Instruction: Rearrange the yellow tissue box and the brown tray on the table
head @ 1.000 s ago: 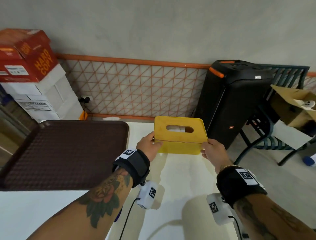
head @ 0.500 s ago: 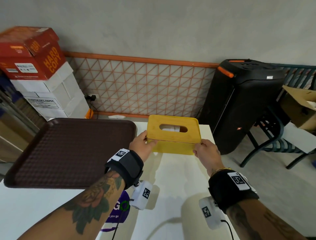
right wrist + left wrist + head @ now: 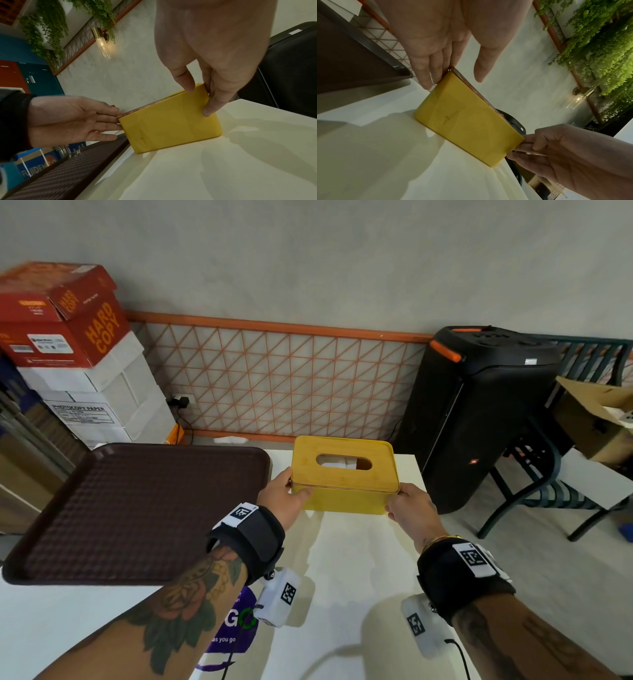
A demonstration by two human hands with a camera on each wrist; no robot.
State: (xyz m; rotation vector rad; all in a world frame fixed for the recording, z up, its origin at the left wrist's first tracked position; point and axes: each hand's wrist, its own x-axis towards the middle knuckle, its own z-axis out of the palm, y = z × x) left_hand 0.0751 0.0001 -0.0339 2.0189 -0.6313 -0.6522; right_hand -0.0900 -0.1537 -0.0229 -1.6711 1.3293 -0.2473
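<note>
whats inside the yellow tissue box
Through the oval slot in the lid of the yellow rectangular tissue box, white tissue shows. How full it is cannot be seen: the lid and walls cover the rest. The left hand and right hand flank its ends.

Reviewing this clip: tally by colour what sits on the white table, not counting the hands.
Yellow: 1, the tissue box, with the left hand and right hand at its two ends.
Brown: 1, the tray, beside the box on the table.
Purple: 1, a printed sheet partly under the left forearm.
Total: 3
</note>
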